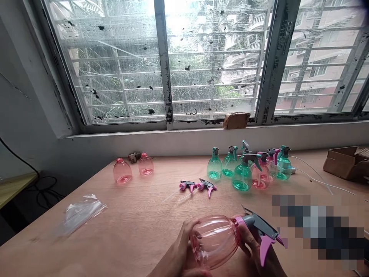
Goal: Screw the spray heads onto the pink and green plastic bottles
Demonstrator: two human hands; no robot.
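A clear pink spray bottle point(215, 240) lies tilted on its side between my hands, low in the head view. My left hand point(184, 240) is closed around its base end. At the neck, my right hand point(248, 240) grips the bottle just below the pink collar; some of its fingers are hidden. The grey and pink trigger sprayer point(261, 227) sits on the neck and points right. Beyond the bottle, two loose trigger sprayers point(188, 186) with thin clear tubes lie on the table.
Two pink bottles without sprayers point(122, 172) stand at the back left. Several green and pink spray bottles point(242, 179) with sprayers cluster at the back right. A clear plastic bag point(83, 213) lies left, a cardboard box point(344, 163) far right. White cables point(319, 178) cross the table.
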